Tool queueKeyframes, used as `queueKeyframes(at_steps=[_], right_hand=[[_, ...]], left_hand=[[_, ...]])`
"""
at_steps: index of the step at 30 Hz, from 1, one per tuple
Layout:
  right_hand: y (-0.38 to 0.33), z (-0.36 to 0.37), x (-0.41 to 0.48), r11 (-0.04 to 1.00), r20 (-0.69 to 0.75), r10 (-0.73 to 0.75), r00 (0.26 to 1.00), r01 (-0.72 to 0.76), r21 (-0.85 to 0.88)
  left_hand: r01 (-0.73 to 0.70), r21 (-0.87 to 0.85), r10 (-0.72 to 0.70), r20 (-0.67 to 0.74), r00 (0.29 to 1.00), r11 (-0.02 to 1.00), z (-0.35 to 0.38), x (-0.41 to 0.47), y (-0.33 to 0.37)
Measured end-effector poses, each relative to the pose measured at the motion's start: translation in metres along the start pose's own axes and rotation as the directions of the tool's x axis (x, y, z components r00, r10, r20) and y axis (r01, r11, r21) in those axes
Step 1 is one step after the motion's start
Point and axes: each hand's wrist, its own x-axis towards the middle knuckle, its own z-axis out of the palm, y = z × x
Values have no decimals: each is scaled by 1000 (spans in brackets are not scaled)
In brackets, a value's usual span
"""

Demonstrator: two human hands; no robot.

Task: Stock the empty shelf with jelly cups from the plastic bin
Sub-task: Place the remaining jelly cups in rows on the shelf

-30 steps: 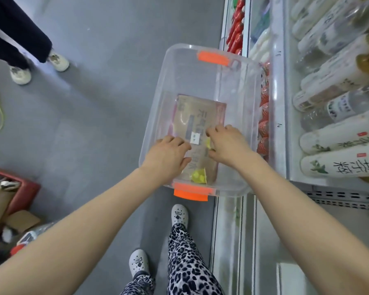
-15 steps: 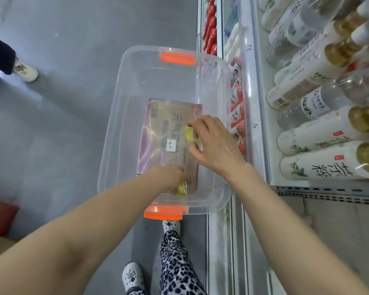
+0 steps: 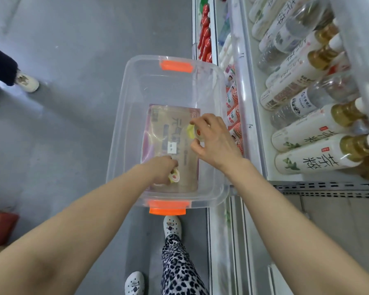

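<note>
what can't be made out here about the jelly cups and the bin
Head view only:
Left hand covers most of the near jelly cup.
Right hand hides much of the far jelly cup; label too small.
Cardboard at the plastic bin's bottom: print partly hidden by both hands.
Bottles: cut off by the right edge.

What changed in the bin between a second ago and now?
The right hand pinched a yellow jelly cup and lifted it from the bottom of the clear plastic bin. The left hand slid back to the near end and gripped a second jelly cup. The bin stayed put.
</note>
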Motion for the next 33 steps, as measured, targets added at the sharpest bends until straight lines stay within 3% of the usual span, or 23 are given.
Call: queueKeyframes(at_steps=[5, 10, 14, 23, 33], right_hand=[[-23, -18, -18, 992, 2, 126, 992, -126, 12], [-52, -38, -61, 984, -150, 181, 972, -180, 18], [-81, -58, -113, 978, -225, 207, 952, -211, 5], [-149, -104, -267, 939, -391, 288, 874, -337, -62], [-193, -169, -450, 811, -572, 446, 688, -581, -67]], left_hand=[[-17, -167, -29, -265, 964, 986, -12, -44, -3], [-120, -351, -86, -519, 850, 929, -16, -104, 8], [-234, -397, -81, -635, 769, 888, -9, -155, 26], [-394, -182, 148, -725, 673, 901, 25, -268, 90], [-638, 49, 483, -698, 528, 768, 56, -365, 216]])
